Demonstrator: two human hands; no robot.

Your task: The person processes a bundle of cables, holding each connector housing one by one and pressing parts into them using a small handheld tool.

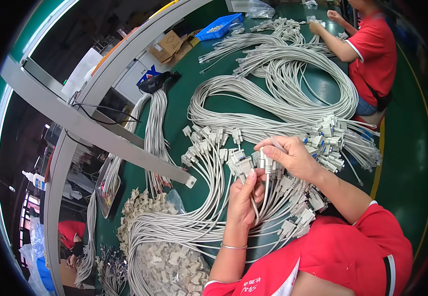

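Observation:
My left hand (246,196), a thin bracelet on its wrist, is closed around a grey cable just below its D-sub connector (243,165). Against it, my right hand (293,157) grips another pale D-sub connector (267,165) by its top, with the cable hanging down. A short pale piece shows at the right fingers; I cannot make out what it is. Left of my hands lies a fan of cables with connectors (205,143). More connector ends (295,224) spread below my right wrist, and a pile with blue faces (325,140) sits beyond it.
Long bundles of grey cable (273,108) loop over the green table (179,108). A metal frame bar (125,150) juts in from the left. Loose connector shells (172,266) lie in clear bags. A co-worker in red (374,54) sits at far right; a blue tray (219,27) stands behind.

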